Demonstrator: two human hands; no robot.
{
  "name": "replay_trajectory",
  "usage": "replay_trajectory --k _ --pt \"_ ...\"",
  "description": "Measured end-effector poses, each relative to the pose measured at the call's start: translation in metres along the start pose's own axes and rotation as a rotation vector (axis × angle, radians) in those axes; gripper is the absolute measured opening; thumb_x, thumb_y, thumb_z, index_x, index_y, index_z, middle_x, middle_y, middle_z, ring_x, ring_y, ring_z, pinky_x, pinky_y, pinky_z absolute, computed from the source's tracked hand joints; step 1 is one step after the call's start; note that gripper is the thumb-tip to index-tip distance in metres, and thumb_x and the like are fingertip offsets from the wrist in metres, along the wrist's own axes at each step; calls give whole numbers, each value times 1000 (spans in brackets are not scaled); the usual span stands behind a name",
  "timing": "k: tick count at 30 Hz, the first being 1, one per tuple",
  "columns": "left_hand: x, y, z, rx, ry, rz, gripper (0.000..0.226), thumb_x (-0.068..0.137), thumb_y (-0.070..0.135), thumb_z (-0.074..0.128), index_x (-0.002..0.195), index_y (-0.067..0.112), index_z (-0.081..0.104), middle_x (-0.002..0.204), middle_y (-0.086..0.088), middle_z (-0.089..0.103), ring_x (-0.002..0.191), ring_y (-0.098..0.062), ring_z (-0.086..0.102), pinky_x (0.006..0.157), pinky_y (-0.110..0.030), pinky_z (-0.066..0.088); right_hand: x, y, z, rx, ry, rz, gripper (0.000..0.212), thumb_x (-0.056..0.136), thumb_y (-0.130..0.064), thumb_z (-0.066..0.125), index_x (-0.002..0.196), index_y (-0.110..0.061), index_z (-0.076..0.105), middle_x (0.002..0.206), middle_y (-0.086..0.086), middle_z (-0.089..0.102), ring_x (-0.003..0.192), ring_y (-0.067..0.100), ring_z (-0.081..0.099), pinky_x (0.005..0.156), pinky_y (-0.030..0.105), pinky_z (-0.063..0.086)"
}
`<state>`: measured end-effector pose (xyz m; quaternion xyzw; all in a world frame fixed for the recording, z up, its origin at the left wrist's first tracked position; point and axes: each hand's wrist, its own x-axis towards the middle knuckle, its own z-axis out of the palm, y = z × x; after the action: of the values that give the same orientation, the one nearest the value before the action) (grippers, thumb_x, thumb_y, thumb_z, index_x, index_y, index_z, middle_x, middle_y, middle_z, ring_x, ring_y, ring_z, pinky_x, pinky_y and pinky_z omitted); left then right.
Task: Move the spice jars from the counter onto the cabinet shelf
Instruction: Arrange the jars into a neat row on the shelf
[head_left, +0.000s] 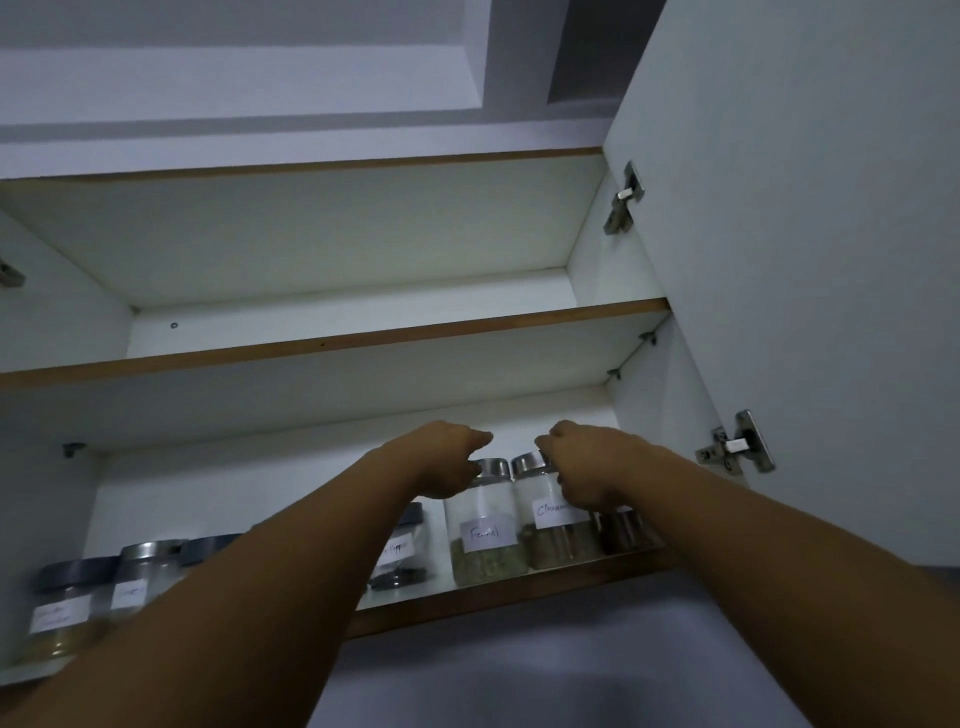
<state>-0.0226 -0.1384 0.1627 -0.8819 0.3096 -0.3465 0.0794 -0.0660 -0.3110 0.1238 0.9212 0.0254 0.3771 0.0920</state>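
Observation:
Both my arms reach up into an open wall cabinet. My left hand (445, 460) grips the metal lid of a glass jar labelled Fennel (483, 525), which stands on the lower shelf (498, 597). My right hand (587, 465) holds the neighbouring jar labelled Cinnamon (550, 525) by its lid and upper side. Both jars stand upright, touching each other, near the shelf's front edge. Left of them is a pepper jar (402, 551), partly hidden by my left forearm.
Further jars (140, 571) line the shelf's left part, one with a beige powder (60, 608). A small metal-lidded jar (623, 530) stands at the right end. The upper shelf (332, 343) carries nothing visible. The open cabinet door (805, 260) hangs to the right.

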Motion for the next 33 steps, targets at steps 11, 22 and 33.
replay_trajectory --k 11,22,33 --pt "35 -8 12 -50 35 -54 31 92 2 49 117 11 64 121 -6 64 105 -22 59 91 -29 44 38 -10 9 -108 -10 -12 15 82 -4 50 93 -9 59 90 8 57 77 22 52 65 30 43" --pt "65 -47 68 -18 63 -58 33 92 5 46 120 12 61 125 -5 62 113 -23 55 87 -22 38 93 -22 46 -191 -181 20 8 86 -8 48 83 -14 52 68 1 43 77 22 50 72 30 43" --pt "96 -75 113 194 -26 -45 20 91 7 44 98 4 63 103 -12 63 87 -24 54 73 -27 38 140 -22 87 -203 -254 89 15 89 -18 48 95 -12 60 73 0 48 78 19 50 71 29 41"
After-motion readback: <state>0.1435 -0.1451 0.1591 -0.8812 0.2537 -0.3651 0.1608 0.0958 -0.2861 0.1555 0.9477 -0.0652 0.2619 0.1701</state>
